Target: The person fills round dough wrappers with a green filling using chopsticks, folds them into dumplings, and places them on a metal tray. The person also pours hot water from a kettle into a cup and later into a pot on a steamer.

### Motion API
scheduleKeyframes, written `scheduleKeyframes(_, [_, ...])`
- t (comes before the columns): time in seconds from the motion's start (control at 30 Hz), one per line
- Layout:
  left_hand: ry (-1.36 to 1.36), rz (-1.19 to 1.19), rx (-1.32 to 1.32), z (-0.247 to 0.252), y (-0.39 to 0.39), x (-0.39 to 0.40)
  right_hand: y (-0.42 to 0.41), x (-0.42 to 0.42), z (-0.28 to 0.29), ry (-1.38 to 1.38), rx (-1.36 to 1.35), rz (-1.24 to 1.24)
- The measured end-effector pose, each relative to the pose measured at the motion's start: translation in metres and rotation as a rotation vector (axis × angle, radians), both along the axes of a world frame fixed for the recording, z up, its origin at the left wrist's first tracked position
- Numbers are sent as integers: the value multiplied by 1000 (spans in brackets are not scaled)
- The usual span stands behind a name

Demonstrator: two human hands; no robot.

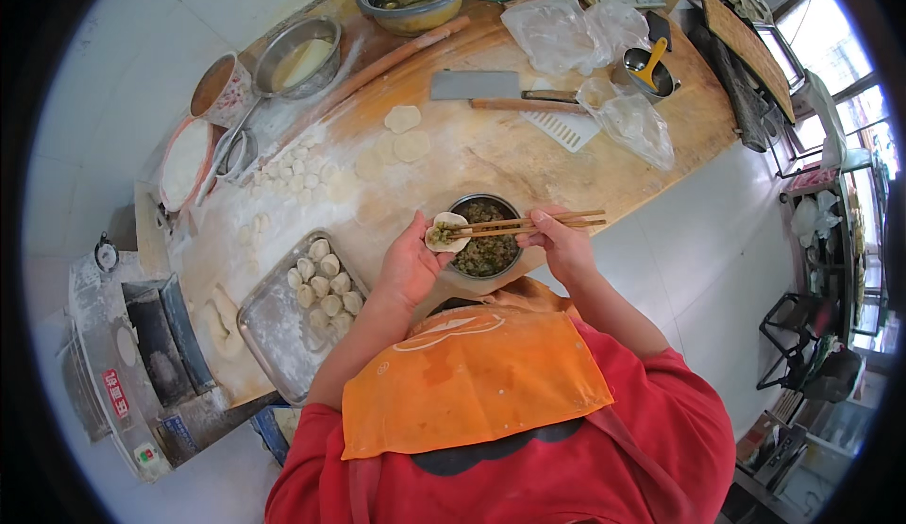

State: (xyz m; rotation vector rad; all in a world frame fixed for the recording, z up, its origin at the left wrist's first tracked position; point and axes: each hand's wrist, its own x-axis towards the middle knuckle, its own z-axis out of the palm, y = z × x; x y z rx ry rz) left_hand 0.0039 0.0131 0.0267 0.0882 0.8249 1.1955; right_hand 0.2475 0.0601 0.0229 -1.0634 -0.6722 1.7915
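Observation:
A round dough wrapper (461, 244) rests in my left hand (410, 263), with a dab of green-flecked filling (440, 233) on it. My right hand (561, 239) grips a pair of wooden chopsticks (506, 225), whose tips touch that filling. Beneath the chopsticks stands a metal bowl (514, 205) of minced filling (488, 258). To the left, a metal tray (272, 329) dusted with flour bears several folded dumplings (330, 265). Flat wrappers (411, 146) and small dough pieces (294, 170) lie farther back on the floured wooden table (488, 149).
Along the back are a rolling pin (354, 81), a cleaver (474, 86), plastic bags (559, 32) and a pot with a yellow-handled scoop (648, 67). A flour basin (185, 163) stands far left, above a dough machine (127, 354). The table's right edge (637, 198) borders the tiled floor.

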Motion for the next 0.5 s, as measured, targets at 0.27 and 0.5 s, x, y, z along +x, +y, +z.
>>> scheduleKeyframes(0.27, [62,-14,42,1,-2,6,-4,-2,14,144,-22,-36])
scheduleKeyframes(0.5, [50,20,47,17,-7,7,-3,8,-6,124,-80,1])
